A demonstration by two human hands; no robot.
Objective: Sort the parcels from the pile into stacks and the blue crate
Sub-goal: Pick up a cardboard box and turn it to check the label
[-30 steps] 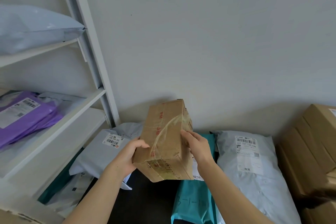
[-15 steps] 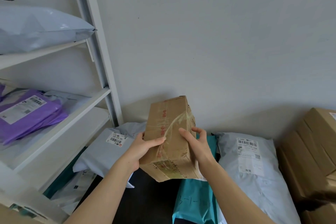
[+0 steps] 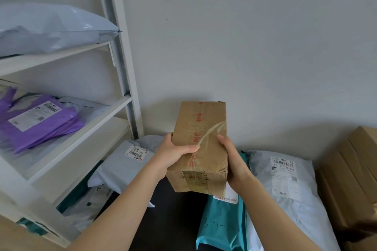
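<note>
A person sorting parcels holds an oblong cardboard box in mid-air before a plain pale wall, its creased brown faces crossed by glossy clear tape printed with red characters, one strip lifting in a loose curl. The left hand grips the box's left side, thumb laid across the top face; the right hand clasps the right side, thumb on the upper edge and fingers hidden beneath. Below and to the left of the box lies a soft, wrinkled grey poly mailer with a barcode label; directly below it is a smooth teal mailer, and to its right a plump grey mailer with a white label, then stacked brown cartons further right. Left of the box stands a white shelf unit carrying flat purple mailers and, higher, a pillowy grey bag. Against the frame half a second earlier, the box sits squarer to the camera and the left thumb reaches further across its top.
</note>
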